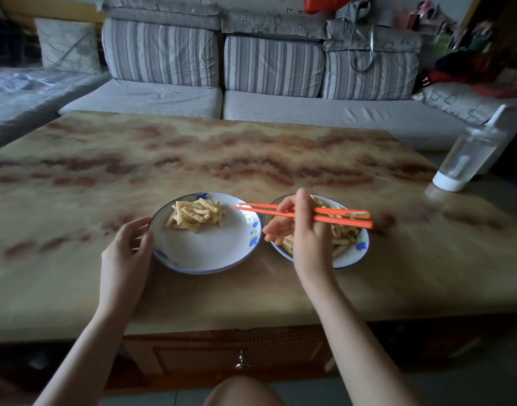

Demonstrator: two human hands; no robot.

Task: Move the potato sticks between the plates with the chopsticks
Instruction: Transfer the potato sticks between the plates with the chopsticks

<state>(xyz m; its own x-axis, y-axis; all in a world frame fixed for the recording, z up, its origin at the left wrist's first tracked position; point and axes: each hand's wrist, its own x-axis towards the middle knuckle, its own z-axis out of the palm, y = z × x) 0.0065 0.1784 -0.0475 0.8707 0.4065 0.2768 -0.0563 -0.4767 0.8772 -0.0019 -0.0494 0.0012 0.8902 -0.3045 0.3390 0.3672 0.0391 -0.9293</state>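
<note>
- In the lower middle of the frame, my left hand curled its fingers around the left rim of the left plate, I judged to keep it from sliding on the table
- My right hand pinched the orange chopsticks near their middle; it hovered over the right plate; the tips pointed left, slightly apart and carrying nothing, above the left plate's right edge
- One heap of potato sticks lay on the upper part of the left plate; more potato sticks lay on the right plate, partly hidden by my hand
- A clear bottle stood at the frame's right edge; a striped sofa filled the top
</note>
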